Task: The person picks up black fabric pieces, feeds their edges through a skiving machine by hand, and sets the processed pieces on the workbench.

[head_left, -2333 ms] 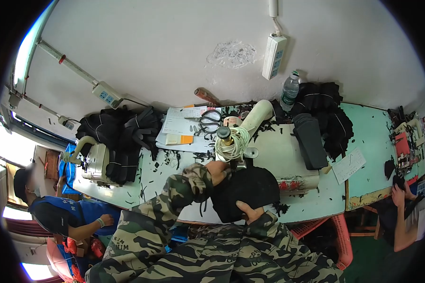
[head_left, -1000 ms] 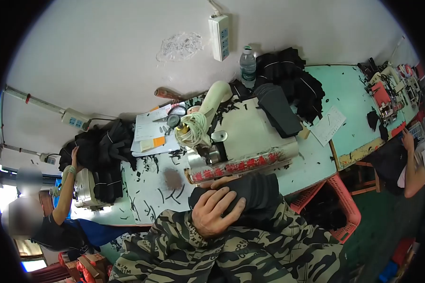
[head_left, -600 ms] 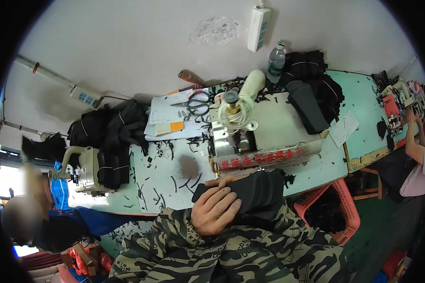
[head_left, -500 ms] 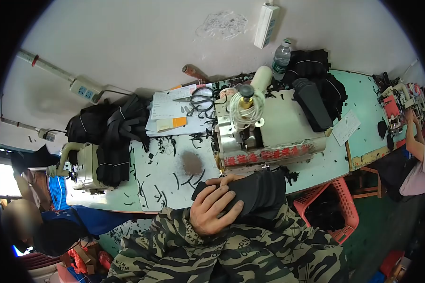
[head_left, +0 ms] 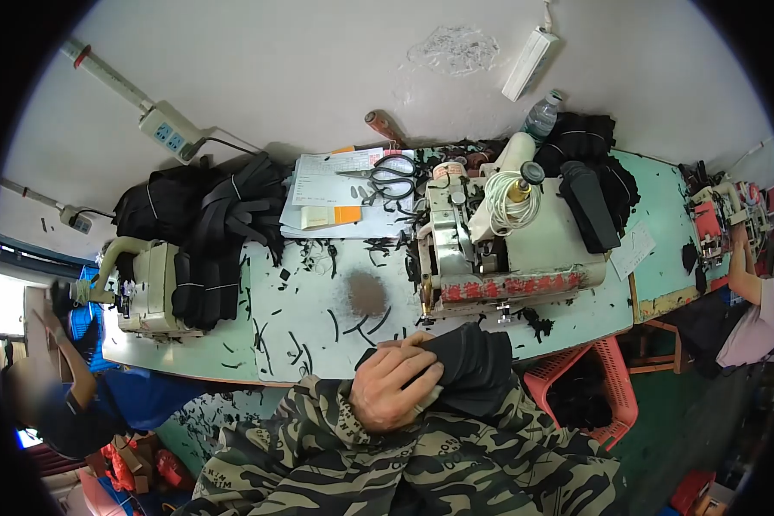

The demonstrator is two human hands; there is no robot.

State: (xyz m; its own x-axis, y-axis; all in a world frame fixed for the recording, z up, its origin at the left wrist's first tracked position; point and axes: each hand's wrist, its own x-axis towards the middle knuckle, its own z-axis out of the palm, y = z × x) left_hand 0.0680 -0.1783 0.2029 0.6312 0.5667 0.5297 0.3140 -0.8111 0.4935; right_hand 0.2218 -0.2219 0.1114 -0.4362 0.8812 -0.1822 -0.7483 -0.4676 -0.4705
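A stack of black fabric pieces (head_left: 473, 365) is held close to my body at the table's front edge. My left hand (head_left: 391, 387) lies over the stack's left end, its fingers bent around it. Mostly hidden behind the stack and the left hand is my right hand (head_left: 415, 339); a few of its fingers show at the far edge, closed against the pieces. Beyond the hands stands a sewing machine (head_left: 542, 245) with a cone of pale thread (head_left: 512, 202).
Black scraps lie over the pale table (head_left: 318, 284). Scissors (head_left: 391, 176) rest on papers (head_left: 318, 185). Black bundles (head_left: 206, 288) and a second machine (head_left: 150, 292) stand left. A red basket (head_left: 619, 387) is below right. Co-workers sit at both sides.
The view has shifted, so table and machines appear moved. The stack is tilted more upright and shows less length to the right. Both hands stay on it. The left co-worker's arm has moved.
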